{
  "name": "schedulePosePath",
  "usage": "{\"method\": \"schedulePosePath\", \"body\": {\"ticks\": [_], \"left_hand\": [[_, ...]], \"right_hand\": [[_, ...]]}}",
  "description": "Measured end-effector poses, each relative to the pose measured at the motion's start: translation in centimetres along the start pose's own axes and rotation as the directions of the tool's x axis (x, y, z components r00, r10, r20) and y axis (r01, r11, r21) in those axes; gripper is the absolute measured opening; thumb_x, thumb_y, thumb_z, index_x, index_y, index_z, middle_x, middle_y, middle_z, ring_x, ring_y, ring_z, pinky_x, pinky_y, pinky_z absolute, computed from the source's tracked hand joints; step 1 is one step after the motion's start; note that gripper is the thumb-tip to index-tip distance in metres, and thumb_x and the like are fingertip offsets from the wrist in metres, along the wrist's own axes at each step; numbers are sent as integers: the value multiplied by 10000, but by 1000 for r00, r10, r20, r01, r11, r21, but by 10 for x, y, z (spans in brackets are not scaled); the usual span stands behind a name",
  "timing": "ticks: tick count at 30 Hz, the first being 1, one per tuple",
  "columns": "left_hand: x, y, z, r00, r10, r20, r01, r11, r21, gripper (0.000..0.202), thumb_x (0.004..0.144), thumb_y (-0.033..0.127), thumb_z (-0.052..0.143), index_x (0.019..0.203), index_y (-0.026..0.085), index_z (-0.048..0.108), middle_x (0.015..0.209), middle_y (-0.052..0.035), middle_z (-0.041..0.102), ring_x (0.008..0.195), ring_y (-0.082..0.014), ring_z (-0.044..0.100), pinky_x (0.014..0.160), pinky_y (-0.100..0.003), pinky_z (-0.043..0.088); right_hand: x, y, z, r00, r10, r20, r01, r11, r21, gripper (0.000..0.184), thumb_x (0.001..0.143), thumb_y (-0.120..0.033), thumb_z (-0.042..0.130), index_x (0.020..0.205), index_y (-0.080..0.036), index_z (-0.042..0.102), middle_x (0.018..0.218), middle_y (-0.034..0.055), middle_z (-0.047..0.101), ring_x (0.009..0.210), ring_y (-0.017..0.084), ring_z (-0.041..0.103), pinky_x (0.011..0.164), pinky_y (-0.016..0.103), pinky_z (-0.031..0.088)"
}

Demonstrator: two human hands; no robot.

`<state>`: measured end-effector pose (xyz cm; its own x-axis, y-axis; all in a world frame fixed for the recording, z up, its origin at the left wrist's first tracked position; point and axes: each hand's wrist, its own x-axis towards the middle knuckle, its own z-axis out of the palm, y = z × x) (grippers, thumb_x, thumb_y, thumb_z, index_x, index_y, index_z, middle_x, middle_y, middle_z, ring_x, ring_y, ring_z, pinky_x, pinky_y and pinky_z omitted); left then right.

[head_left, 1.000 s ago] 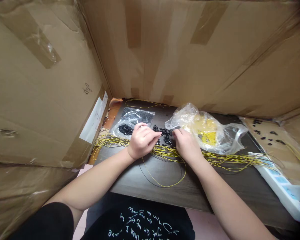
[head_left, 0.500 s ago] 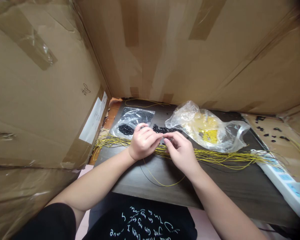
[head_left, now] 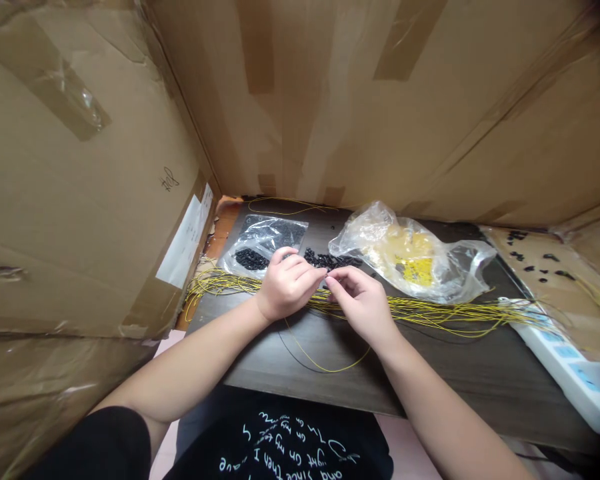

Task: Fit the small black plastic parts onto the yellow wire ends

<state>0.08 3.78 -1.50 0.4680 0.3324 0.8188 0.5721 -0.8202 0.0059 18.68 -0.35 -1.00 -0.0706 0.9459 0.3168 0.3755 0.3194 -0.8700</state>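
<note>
My left hand and my right hand meet fingertip to fingertip above a long bundle of thin yellow wires lying across the dark table. Both hands are closed in a pinch. The left pinches the end of one yellow wire that loops down towards me. The right pinches something small and dark that I cannot make out. Just behind the fingers lies a heap of small black parts.
A clear bag of black parts lies at the left rear, a crumpled clear bag with yellow contents at the right rear. A white power strip sits at the right edge. Cardboard walls close in behind and left.
My right hand left the heap of black parts by the crumpled bag and came left and nearer, meeting the left hand's fingertips. The left hand stayed put.
</note>
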Motion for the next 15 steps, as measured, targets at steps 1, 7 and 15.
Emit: {"method": "schedulePosePath", "body": {"ticks": [1,7,15], "left_hand": [[0,0,0,1000,6,3,-6,1000,1,102,923,172,643,1014,211,670,806,13,754,767,-145,664,980,-404,426],[-1,0,1,1000,-27,11,28,999,-18,66,923,182,643,977,207,674,786,10,740,769,-146,655,985,-402,424],[-1,0,1,1000,-7,29,7,1000,-8,83,925,188,640,999,206,674,787,15,739,778,-145,650,994,-403,414]], "right_hand": [[0,1,0,1000,7,7,-7,1000,-2,198,936,-385,640,892,-198,686,766,34,658,646,157,596,595,291,498],[0,-4,0,995,-100,-10,98,990,-102,164,957,-328,611,879,-199,675,821,39,659,675,152,588,625,290,483],[1,-5,-1,984,-175,-20,169,972,-161,140,969,-276,588,881,-196,663,815,32,645,692,149,580,651,293,474]]}}
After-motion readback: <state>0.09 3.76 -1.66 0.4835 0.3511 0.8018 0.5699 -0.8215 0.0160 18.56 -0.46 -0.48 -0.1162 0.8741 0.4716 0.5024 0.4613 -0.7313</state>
